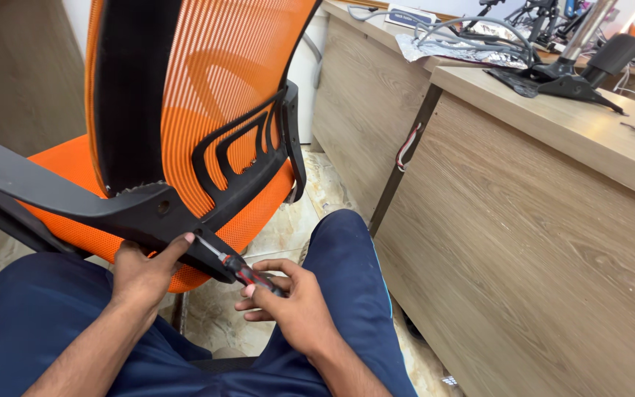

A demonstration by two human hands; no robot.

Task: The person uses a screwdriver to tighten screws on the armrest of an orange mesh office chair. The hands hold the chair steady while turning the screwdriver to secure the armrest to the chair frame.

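Note:
An orange mesh office chair [207, 81] with a black plastic frame lies tilted across my lap. Its black armrest [38, 187] runs from the left edge towards the centre. My left hand [145, 268] grips the underside of the frame where armrest and backrest meet, thumb on the edge. My right hand [292, 298] holds a screwdriver with a red and black handle [248, 273]. Its metal shaft points up-left at the frame beside my left thumb. The tip is hidden against the black plastic.
A wooden desk [538, 220] stands close on the right, with a second desk [365, 95] behind it. On top lie a black chair base part [567, 77], grey cables and foil. Marbled floor tiles [288, 228] show between my knees.

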